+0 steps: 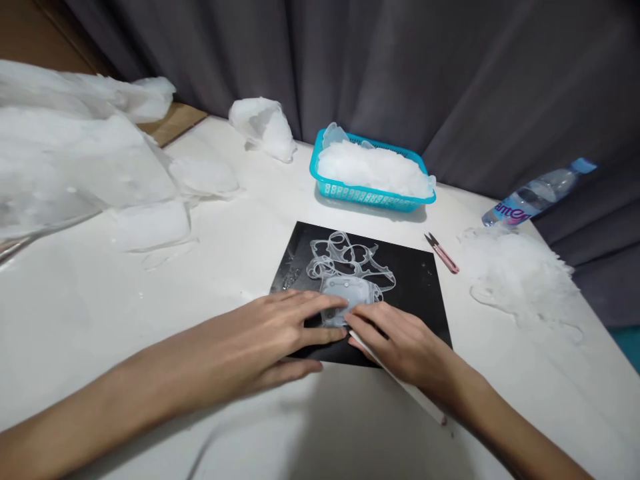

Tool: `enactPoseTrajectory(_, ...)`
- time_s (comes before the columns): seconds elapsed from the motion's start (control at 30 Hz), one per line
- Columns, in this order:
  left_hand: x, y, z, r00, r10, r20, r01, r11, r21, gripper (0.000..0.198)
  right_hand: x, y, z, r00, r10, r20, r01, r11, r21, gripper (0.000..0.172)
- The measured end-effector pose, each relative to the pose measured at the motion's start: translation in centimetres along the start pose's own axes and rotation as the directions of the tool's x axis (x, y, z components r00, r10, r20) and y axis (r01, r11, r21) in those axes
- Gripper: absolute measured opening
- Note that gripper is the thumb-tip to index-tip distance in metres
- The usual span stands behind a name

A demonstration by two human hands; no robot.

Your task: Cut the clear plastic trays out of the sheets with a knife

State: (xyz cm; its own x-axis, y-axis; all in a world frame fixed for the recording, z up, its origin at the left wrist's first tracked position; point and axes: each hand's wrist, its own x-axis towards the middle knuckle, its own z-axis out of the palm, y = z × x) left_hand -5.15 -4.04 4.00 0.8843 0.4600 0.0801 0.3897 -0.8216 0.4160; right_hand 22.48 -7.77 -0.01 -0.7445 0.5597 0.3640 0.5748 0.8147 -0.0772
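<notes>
A translucent plastic or silicone piece point(345, 291) lies on a black mat point(415, 293), with thin curly strips point(350, 257) of the same look at its far side. My left hand point(285, 323) rests over the near left part of the piece with its fingers stretched and apart, fingertips touching its edge. In a pinch grip, my right hand point(395, 337) holds a slim white stick point(423, 400) at the piece's near right edge. The stick's working tip is hidden by the fingers. Right of the curls, pink-handled thread snips point(442, 253) lie by the mat's far right corner.
Behind the mat stands a turquoise basket point(373, 193) heaped with whitish translucent pieces. A pile of clear scraps point(515, 267) and a tilted water bottle point(540, 193) are at right. Plastic bags point(85, 167) cover the left; a crumpled bag point(263, 127) sits near the grey curtain point(425, 67).
</notes>
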Motion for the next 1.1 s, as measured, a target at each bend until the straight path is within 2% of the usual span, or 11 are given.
enactPoseTrajectory(0.1,0.1,0.6,-0.5,0.985,-0.172,-0.028,0.169,0.981,-0.097,0.023,0.1,-0.3,0.0,0.999,-0.054,-0.001,0.054,0.996,-0.065,0.03)
enactPoseTrajectory(0.27,1.4,2.3,1.3,0.847,-0.531,0.037,0.497,0.764,-0.411,0.048,0.6,-0.8,-0.5,0.989,0.026,-0.145,-0.041,0.994,-0.102,0.031)
enactPoseTrajectory(0.4,2.6,3.1,3.0,0.823,-0.563,0.071,0.411,0.505,-0.759,0.046,0.8,-1.2,-0.5,0.978,0.043,-0.206,-0.06,0.995,-0.08,0.03)
enactPoseTrajectory(0.47,2.9,3.1,3.3,0.823,-0.567,0.04,0.346,0.445,-0.826,0.046,0.9,-1.4,-0.3,0.974,0.065,-0.218,-0.079,0.995,-0.054,0.028)
enactPoseTrajectory(0.67,2.9,2.7,3.2,0.807,-0.587,-0.065,0.345,0.558,-0.755,0.038,1.5,-1.6,-0.3,0.923,0.248,-0.295,-0.201,0.963,0.179,0.018)
enactPoseTrajectory(0.77,2.6,2.4,3.1,0.792,-0.61,-0.02,0.36,0.494,-0.792,0.022,1.2,0.6,-1.2,0.796,0.528,-0.295,-0.391,0.821,0.416,0.02)
enactPoseTrajectory(0.83,2.4,2.2,3.0,0.761,-0.649,0.017,0.378,0.422,-0.824,0.017,0.6,3.1,-1.9,0.585,0.765,-0.27,-0.57,0.624,0.534,0.021)
enactPoseTrajectory(0.9,2.4,2.0,2.9,0.722,-0.69,0.052,0.42,0.378,-0.825,0.021,-0.3,5.8,-2.5,0.432,0.873,-0.227,-0.627,0.471,0.621,0.027)
enactPoseTrajectory(1.0,2.6,1.6,2.7,0.704,-0.697,0.132,0.508,0.365,-0.781,0.026,-1.4,8.4,-3.0,0.356,0.914,-0.197,-0.592,0.383,0.708,0.03)
enactPoseTrajectory(1.07,2.7,1.3,2.5,0.727,-0.657,0.199,0.555,0.391,-0.734,0.025,-1.6,8.8,-3.2,0.382,0.906,-0.183,-0.558,0.384,0.735,0.029)
enactPoseTrajectory(1.1,2.7,1.1,2.4,0.744,-0.634,0.213,0.565,0.426,-0.706,0.026,-1.5,8.6,-3.4,0.429,0.89,-0.156,-0.542,0.391,0.744,0.028)
